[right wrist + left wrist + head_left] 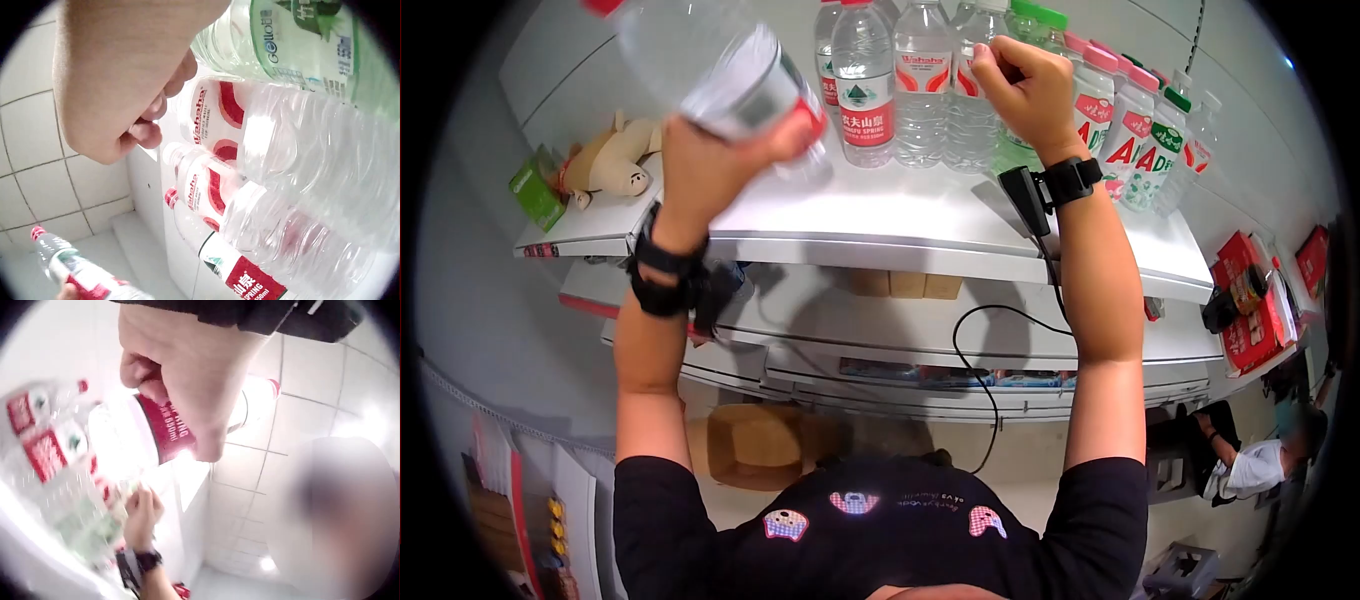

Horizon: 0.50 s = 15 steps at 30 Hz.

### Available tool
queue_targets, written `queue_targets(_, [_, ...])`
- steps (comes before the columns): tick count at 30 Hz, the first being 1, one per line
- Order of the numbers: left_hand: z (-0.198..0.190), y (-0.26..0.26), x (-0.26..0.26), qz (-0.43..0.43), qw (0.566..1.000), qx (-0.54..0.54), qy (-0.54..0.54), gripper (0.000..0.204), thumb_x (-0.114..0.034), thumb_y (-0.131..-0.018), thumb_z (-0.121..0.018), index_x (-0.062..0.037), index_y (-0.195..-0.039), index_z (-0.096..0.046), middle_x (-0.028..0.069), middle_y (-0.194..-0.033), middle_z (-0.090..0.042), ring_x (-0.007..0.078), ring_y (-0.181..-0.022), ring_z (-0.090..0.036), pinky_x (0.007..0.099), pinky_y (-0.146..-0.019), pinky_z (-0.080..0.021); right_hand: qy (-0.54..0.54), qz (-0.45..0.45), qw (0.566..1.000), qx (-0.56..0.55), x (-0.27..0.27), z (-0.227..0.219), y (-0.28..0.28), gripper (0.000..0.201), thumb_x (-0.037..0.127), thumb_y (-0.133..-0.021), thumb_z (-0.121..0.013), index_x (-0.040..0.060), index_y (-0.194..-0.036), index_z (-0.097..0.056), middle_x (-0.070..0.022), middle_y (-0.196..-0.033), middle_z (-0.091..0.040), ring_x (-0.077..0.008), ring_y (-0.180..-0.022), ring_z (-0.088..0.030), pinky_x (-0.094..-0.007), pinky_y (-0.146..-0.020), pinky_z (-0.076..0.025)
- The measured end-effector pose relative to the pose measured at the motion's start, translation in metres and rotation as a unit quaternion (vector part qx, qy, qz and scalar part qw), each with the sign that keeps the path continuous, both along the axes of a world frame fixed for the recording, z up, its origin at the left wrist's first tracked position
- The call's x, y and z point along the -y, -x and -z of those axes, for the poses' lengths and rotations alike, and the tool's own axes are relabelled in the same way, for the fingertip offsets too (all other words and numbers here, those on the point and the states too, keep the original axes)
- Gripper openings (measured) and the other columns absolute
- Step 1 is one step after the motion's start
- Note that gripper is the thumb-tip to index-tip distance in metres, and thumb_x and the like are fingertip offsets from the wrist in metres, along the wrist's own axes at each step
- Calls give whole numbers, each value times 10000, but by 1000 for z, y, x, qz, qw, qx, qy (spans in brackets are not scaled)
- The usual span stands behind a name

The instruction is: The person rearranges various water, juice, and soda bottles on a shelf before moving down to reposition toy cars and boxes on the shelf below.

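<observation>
Head view: left hand (710, 165) clamps a tilted water bottle (720, 65) above the shelf's (920, 225) left edge; right hand (1025, 85) is fisted, empty. Left wrist view: fingers wrap the label (169, 428). Right wrist view: curled fingers (150, 122) beside standing bottles (262, 162). Thin plastic probably dents; grip the labelled middle.

Topmost, a white shelf (920, 215), smooth and pale, with lower shelves stepped beneath. Along its back edge, a row of upright water bottles (920, 85): red-labelled and clear ones at the middle, green-capped ones just right of those, pink-capped bottles (1125, 115) further right toward the shelf's end. Well left of the row, a plush toy (608, 160) lying on its side, and just left of the toy, at the shelf's corner, a green packet (535, 190).
</observation>
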<state>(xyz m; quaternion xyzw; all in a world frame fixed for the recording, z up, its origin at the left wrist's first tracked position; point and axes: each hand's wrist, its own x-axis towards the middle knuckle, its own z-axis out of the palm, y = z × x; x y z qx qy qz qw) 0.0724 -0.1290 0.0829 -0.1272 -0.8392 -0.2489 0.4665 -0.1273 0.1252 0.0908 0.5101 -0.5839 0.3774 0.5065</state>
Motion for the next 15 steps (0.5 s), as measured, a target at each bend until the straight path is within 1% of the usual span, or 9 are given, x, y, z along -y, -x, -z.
queue_targets(1, [-12,11,9,-19,1000,19,-5,485,-238,-773,-841,28,-1132,-653,123,-977,-723,199,-866,-695,335,-790,-560,2,-9,1000,7,0,0,0,324,146,-898,-670,5,-638,-537,-31,-506,-394,-103,-465,-335,-268,-452,-302])
queue_targets(3, [-11,43,37,-49,999,-4,-3,525,-295,-770,-846,32,-1133,-653,131,-973,-725,192,-859,-699,328,-777,-562,5,-14,1000,13,-3,-2,-1,326,143,-898,-670,5,-635,-536,-30,-505,-398,-100,-463,-338,-266,-451,-302])
queue_targets(4, [-6,61,49,-80,996,-25,1,569,-352,-766,-851,36,-1133,-652,138,-970,-726,185,-853,-703,320,-765,-565,1,-9,1000,11,-4,-3,-2,297,144,-879,-669,15,-634,-562,-42,-513,-462,-114,-451,-399,-264,-458,-351])
queue_targets(5, [-2,78,56,-79,997,-27,1,569,-352,-766,-851,36,-1133,-652,138,-970,-726,185,-853,-703,320,-765,-565,-3,-6,1000,10,-5,-4,-3,268,146,-860,-668,26,-634,-588,-55,-520,-527,-128,-438,-460,-262,-465,-400])
queue_targets(7, [5,106,68,-84,992,65,-75,574,-437,-751,-831,-5,-1096,-677,124,-909,-738,180,-694,-702,294,-634,-572,-7,3,1000,6,-6,-5,-3,263,142,-858,-670,24,-636,-589,-58,-521,-523,-131,-438,-459,-263,-464,-400])
queue_targets(8, [9,114,69,-83,992,62,-76,574,-437,-751,-831,-5,-1096,-677,124,-909,-738,180,-694,-702,294,-634,-572,-10,12,1000,5,-7,-5,-2,258,139,-855,-671,22,-639,-590,-61,-521,-519,-134,-438,-458,-265,-464,-400])
queue_targets(10, [13,130,70,-113,967,192,-126,632,-495,-729,-826,-18,-1112,-669,109,-906,-728,156,-654,-676,270,-560,-554,-8,12,1000,2,-7,-6,-5,253,134,-851,-675,21,-642,-587,-63,-521,-513,-135,-439,-456,-265,-463,-399])
queue_targets(13, [21,136,66,-101,967,219,-85,670,-521,-710,-826,-16,-1119,-661,99,-900,-719,141,-625,-653,264,-519,-533,-8,11,1000,-5,-7,-8,-5,249,119,-838,-684,19,-641,-570,-68,-518,-494,-141,-437,-445,-266,-460,-392])
queue_targets(15, [25,136,59,-84,967,220,-96,673,-525,-719,-821,-13,-1123,-655,104,-918,-720,140,-628,-655,263,-517,-531,-11,17,1000,-3,-5,-6,-7,256,114,-833,-686,20,-633,-557,-68,-514,-486,-143,-433,-436,-270,-455,-385])
